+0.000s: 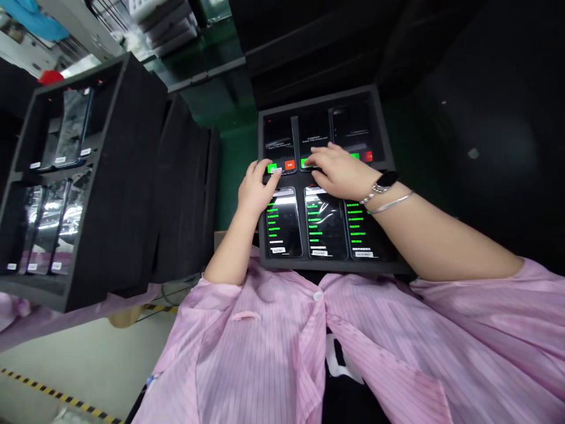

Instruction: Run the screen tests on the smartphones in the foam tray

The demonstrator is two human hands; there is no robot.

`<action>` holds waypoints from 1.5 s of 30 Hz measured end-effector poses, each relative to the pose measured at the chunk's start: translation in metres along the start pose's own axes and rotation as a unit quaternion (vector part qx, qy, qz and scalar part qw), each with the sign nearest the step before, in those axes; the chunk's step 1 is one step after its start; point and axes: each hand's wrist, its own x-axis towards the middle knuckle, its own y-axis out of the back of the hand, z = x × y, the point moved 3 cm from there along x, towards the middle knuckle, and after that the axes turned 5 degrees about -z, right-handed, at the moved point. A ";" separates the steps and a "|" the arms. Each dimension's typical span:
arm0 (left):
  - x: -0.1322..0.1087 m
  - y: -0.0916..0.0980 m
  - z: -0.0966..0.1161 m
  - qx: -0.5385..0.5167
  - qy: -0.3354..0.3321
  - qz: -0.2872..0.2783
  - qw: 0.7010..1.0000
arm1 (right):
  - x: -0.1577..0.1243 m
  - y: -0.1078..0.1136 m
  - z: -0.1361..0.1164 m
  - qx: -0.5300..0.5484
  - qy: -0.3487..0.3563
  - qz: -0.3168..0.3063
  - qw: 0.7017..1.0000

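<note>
A black foam tray in front of me holds several smartphones in two rows. My left hand rests at its left side, fingers apart, near the green button of the back-left phone. Over the middle of the tray is my right hand, its fingers spread and the fingertips at the green button of the back-middle phone. It partly covers the back-right phone, which shows a red button. The front-left phone, front-middle phone and front-right phone display green text lines. Neither hand grips anything.
To the left, a tilted black tray of phones stands beside more black foam trays. Stacked pale trays sit at the back left. The green work surface shows around the phone tray, and yellow-black tape marks the floor.
</note>
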 end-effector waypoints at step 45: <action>-0.150 0.000 0.023 0.048 -0.046 -0.087 0.994 | -0.158 -0.018 -0.059 -0.154 -0.128 -0.009 0.980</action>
